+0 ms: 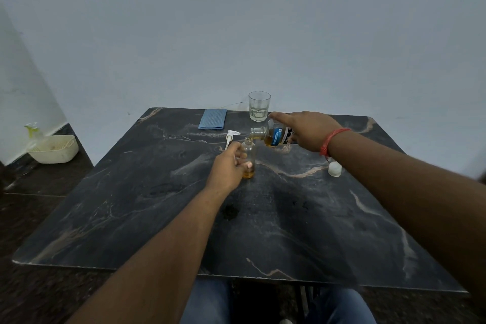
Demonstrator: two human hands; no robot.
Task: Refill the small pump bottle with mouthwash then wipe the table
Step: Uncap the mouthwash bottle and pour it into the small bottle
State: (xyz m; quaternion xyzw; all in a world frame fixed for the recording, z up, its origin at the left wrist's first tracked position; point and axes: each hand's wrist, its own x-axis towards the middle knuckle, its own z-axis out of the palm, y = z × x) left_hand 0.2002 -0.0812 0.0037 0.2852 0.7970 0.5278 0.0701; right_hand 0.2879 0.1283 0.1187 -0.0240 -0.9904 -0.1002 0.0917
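Observation:
A small clear bottle (249,151) stands upright mid-table with a little amber liquid at its bottom and no pump on it. My left hand (227,166) grips its lower part. My right hand (307,130) holds the mouthwash bottle (276,136), blue-labelled, tipped on its side, its open neck just above the small bottle's mouth. The white pump head (230,138) lies on the table behind my left hand. A white cap (334,168) sits to the right. A folded blue cloth (213,118) lies at the far edge.
A glass tumbler (259,106) stands at the far edge beside the cloth. The dark marble table (289,218) fills the view, a pale wall behind it. On the floor at the left sits a cream basket (56,150) with a spray bottle (33,131).

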